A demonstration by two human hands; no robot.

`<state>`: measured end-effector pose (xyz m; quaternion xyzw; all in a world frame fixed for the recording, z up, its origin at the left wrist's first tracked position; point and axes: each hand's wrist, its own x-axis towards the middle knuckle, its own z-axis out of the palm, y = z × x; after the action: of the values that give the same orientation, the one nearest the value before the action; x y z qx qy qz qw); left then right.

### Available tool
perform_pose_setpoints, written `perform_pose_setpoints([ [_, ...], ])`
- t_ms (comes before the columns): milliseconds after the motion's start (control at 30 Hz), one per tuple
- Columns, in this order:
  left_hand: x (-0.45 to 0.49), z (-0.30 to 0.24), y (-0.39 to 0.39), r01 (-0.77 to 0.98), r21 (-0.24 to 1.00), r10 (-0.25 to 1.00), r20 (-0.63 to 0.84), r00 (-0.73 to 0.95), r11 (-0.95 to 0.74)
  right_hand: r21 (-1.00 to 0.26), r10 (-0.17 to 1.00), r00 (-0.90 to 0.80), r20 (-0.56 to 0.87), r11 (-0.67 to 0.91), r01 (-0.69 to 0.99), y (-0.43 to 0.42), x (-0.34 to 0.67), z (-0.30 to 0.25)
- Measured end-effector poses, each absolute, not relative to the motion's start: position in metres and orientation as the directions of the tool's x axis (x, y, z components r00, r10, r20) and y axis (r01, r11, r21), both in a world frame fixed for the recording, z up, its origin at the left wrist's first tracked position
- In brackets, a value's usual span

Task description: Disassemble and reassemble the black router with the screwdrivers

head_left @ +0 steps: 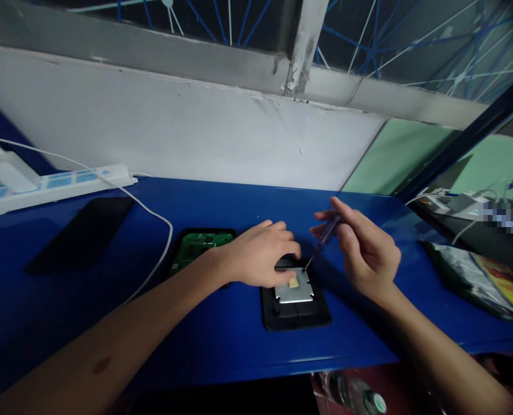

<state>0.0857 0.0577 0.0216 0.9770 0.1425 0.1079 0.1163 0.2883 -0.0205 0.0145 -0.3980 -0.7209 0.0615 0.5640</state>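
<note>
My right hand [366, 251] grips a screwdriver [329, 229] with a translucent purplish handle. Its thin shaft slants down to a corner of a square metal plate [297, 295]. That plate sits on a black plastic cover [300, 321] lying on the blue table, with a small yellowish pad [293, 282] in its middle. My left hand [263, 253] is closed over the far left side of the cover, thumb pressed on the plate near the pad; its fingers hide part of the cover. Partly behind my left forearm lies a green circuit board [200, 245] in a black casing.
A dark flat phone-like slab [81, 236] and a white cable [163, 219] lie at left, by a white power strip [83, 178]. To the right is a colourful plastic packet [476, 282]. Below the table edge [282, 369] a plastic bottle [355, 392] shows. A wall [196, 132] rises behind.
</note>
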Motion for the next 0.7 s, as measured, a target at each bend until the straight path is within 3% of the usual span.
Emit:
perform_pose_setpoints([
  [233, 0.0854, 0.0194, 0.0582, 0.251, 0.277, 0.309, 0.190, 0.932, -0.927, -0.419, 0.525, -0.023, 0.851, 0.704, 0.573, -0.0117, 0.2925, 0.0122],
  [533, 0.0855, 0.0199, 0.0589, 0.231, 0.217, 0.279, 0.228, 0.933, -0.949, -0.590, 0.679, -0.011, 0.734, 0.645, 0.486, -0.0140, 0.2908, 0.0113],
  [700, 0.0783, 0.0253, 0.0575, 0.190, 0.198, 0.245, 0.309, 0.919, -0.962, -0.585, 0.686, -0.012, 0.727, 0.629, 0.512, -0.0136, 0.2914, 0.0127],
])
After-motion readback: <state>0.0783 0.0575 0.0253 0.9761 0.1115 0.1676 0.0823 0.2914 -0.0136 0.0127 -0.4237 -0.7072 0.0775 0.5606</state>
